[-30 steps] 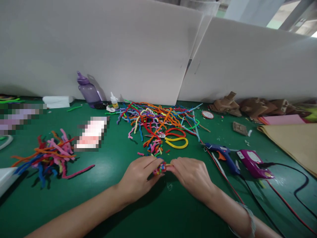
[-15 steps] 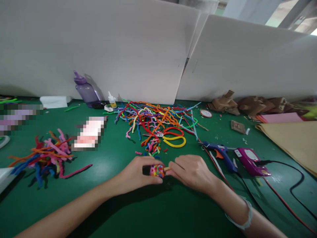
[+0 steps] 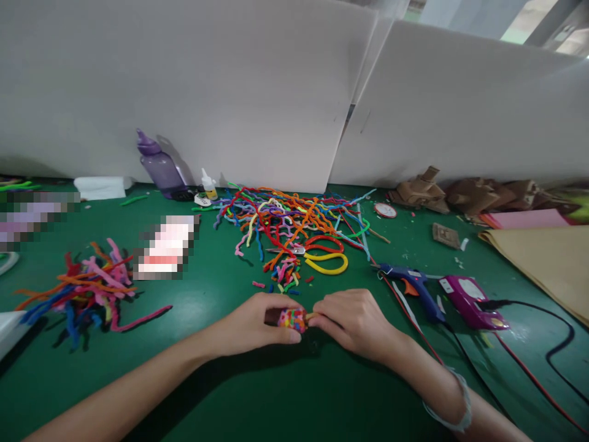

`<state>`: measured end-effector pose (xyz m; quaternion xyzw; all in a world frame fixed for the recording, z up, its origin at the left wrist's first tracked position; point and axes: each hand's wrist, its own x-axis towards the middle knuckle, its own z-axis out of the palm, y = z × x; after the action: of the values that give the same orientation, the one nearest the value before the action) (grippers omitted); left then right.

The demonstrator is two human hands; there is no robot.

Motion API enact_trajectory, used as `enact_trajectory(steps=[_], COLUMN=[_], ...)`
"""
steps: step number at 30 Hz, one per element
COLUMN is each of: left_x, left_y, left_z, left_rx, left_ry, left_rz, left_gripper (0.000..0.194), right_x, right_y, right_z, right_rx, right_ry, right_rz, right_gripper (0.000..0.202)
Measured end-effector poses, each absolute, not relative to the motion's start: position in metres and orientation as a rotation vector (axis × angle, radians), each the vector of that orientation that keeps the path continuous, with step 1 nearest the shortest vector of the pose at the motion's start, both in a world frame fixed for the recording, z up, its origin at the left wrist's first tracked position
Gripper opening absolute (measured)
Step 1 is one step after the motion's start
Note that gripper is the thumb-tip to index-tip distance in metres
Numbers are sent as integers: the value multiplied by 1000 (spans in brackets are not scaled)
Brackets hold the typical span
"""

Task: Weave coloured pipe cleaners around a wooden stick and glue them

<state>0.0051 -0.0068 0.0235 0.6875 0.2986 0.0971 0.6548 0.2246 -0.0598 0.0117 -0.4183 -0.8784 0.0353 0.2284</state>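
Observation:
Between my hands is a small object shaped like an ice pop point(image 3: 292, 320), brown at one end and covered with multicoloured bits, on a thin wooden stick point(image 3: 313, 316). My left hand point(image 3: 257, 325) is closed around its body, thumb below and fingers above. My right hand point(image 3: 352, 319) pinches the stick at the right end. Just beyond them lie short cut pieces of pipe cleaner point(image 3: 286, 270). Scissors point(image 3: 329, 264) with one red and one yellow handle rest beside a tangled heap of long pipe cleaners point(image 3: 294, 212).
To the right are a blue glue gun point(image 3: 414, 285), a purple device point(image 3: 472, 301) with cables, and brown paper point(image 3: 543, 258). A second pipe-cleaner pile point(image 3: 92, 285) lies left. Along the grey partition point(image 3: 184, 80) stand a purple bottle point(image 3: 161, 169) and a small glue bottle point(image 3: 208, 184).
The object turns slightly between my hands, and its brown end shows more clearly. My right fingers have shifted a little on the stick. The view has moved slightly.

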Motion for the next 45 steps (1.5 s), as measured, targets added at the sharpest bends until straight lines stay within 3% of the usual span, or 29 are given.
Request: enact_trajectory(steps=[10,13,18,24,30,40,45], left_x=[8,8,9,10,11,16,18], left_y=[-18,-16,-7,-9,-16,-21,-23], left_z=[18,15,10,14,13,12,4], left_rx=[2139,2134,1696,1305,1331,1285,1173], left_ry=[850,840,764,608,594,518,511], left_rz=[364,362,339,548,544,653,692], left_gripper=[28,29,26,32,25,21,34], right_x=[216,215,232,246,219,200,198], right_y=[-65,-66,-59,-44,-53,-64,-67], right_z=[20,22,30,32,26,25,26], right_rx=[-1193,-1197,-1302,-1712,-1443,-1365,-1321], right_ry=[-2471,-2492,-2500,-1853,-1538,-1560,-1482], right_rz=[-449,-457,-105,471,1201,1194,1166], right_gripper=[32,33,32,26,16,8,13])
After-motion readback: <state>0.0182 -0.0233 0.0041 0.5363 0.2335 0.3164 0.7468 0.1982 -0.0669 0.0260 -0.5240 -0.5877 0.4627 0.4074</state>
